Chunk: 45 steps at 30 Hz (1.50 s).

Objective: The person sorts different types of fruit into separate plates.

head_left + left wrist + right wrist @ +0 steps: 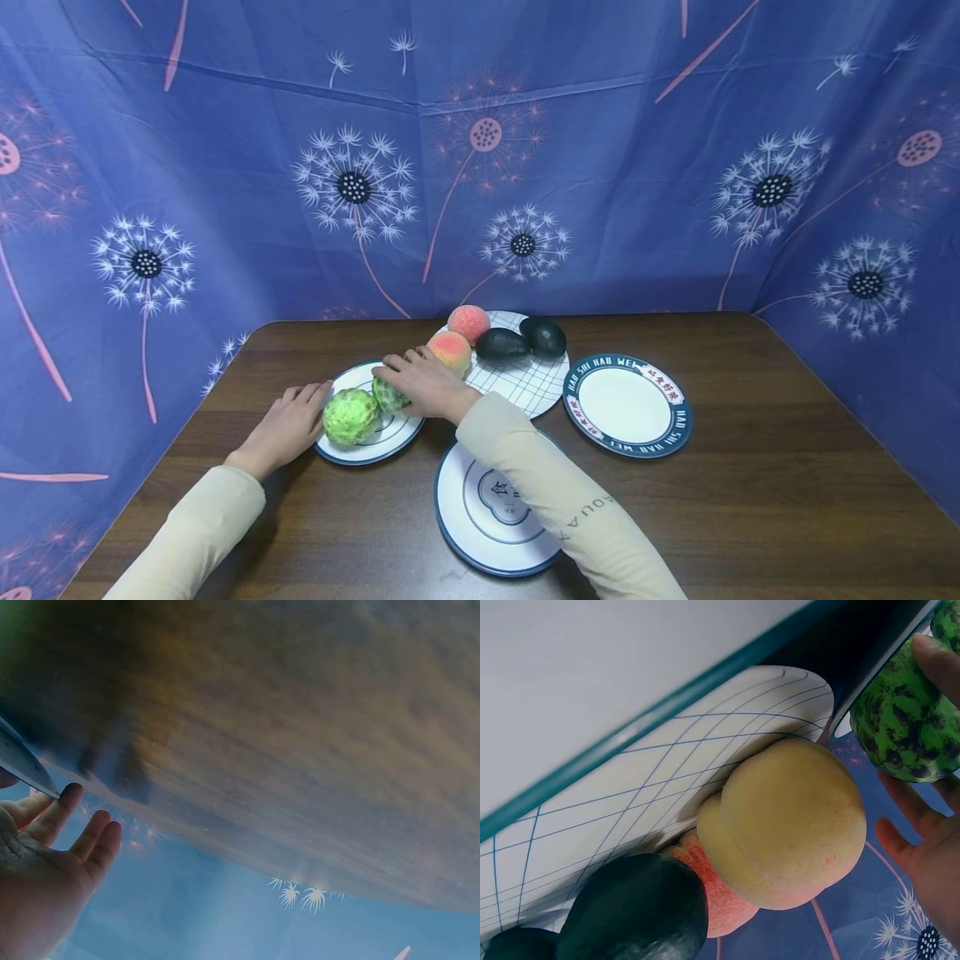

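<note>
Green fruits (351, 417), two, dark fruits (502, 343), two

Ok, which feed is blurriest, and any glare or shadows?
Left wrist: blurriest, the table smeared and soft; right wrist: peach and nearer green fruit fairly clear; head: mostly sharp, faint glare on the table before the front plate, shadow beside the left sleeve.
</note>
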Motion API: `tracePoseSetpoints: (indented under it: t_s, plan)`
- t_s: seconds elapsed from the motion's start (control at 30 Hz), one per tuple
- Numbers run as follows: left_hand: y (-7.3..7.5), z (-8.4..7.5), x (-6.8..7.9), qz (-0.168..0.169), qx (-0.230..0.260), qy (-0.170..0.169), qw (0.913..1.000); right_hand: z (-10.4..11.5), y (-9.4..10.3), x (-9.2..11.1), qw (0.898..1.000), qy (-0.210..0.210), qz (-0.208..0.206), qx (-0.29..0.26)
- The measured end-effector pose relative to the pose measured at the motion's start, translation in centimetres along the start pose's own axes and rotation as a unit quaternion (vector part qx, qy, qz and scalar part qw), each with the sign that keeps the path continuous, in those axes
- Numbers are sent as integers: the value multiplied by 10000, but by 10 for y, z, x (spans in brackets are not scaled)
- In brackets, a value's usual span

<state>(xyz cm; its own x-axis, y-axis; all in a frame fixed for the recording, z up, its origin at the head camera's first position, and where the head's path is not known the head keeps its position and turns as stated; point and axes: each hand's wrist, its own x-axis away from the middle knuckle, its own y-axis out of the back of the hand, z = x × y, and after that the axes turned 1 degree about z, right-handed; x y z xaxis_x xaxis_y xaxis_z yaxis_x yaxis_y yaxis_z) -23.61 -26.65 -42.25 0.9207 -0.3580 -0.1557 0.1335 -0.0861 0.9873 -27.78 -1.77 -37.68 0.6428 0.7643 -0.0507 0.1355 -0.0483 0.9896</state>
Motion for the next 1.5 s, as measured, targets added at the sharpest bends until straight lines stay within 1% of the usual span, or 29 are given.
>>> tracePoseSetpoints:
  t_s: [0.33, 0.7, 1.1, 1.27, 1.5]
  plan:
    - [1, 0, 1, 157, -10, 76, 9998, 1, 1, -3, 10000, -56, 69, -34]
    - [1, 0, 1, -1, -67, 2, 10000, 3, 0, -5, 9999, -95, 18, -86]
    - [5, -4, 1, 85, -81, -3, 9999, 1, 1, -1, 9998, -124, 13, -152]
    - [5, -3, 1, 64, -110, -22, 9999, 0, 4, 1, 9998, -104, -22, -140]
    - [5, -4, 0, 2, -198, -34, 9998, -4, 9, 9, 9996, -29, -206, -166]
